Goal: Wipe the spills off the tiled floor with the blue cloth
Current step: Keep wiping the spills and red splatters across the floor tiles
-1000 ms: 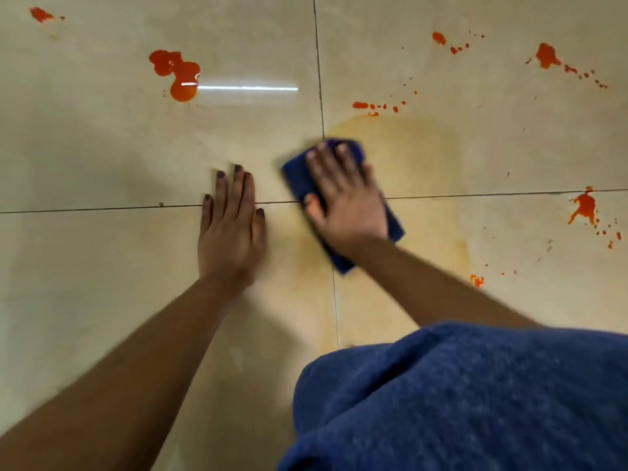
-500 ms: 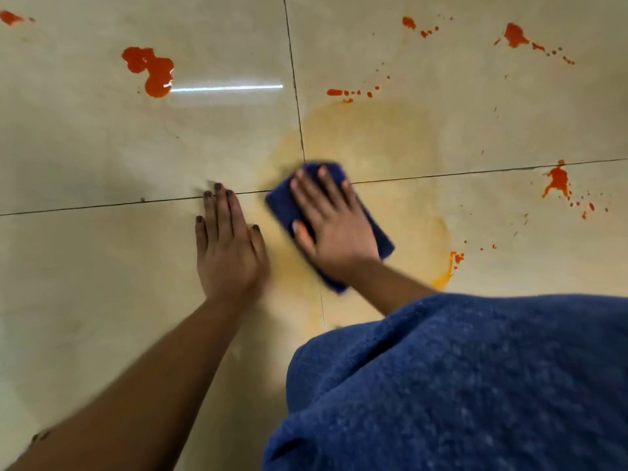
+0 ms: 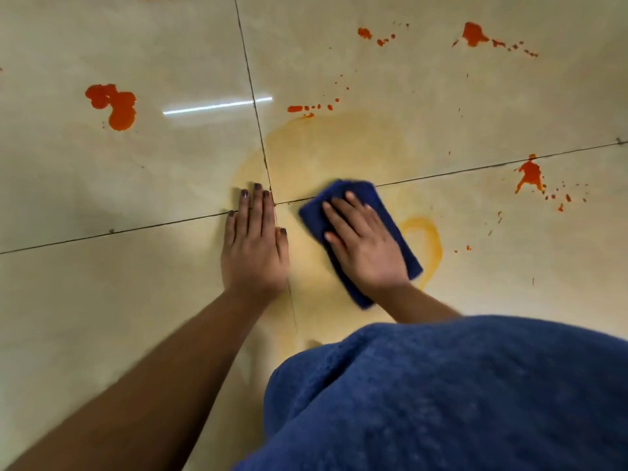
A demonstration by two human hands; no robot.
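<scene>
Flat-palm grip—right hand (image 3: 365,248) presses blue cloth (image 3: 353,195), left hand (image 3: 253,246) released, braced on tiled floor (image 3: 102,300)—saturated cloth likely smears orange film (image 3: 339,141) wider.

The light is soft and a little dim, with a warm tone. On the glossy beige tiled floor (image 3: 102,300) a thin white glare line (image 3: 217,105) reflects a lamp from above. Weak shadows lie beside the left arm (image 3: 142,385). The grout lines bend slightly from the wide lens. The dark blue fuzzy fabric (image 3: 458,402) at the bottom right is soft and out of focus.
</scene>
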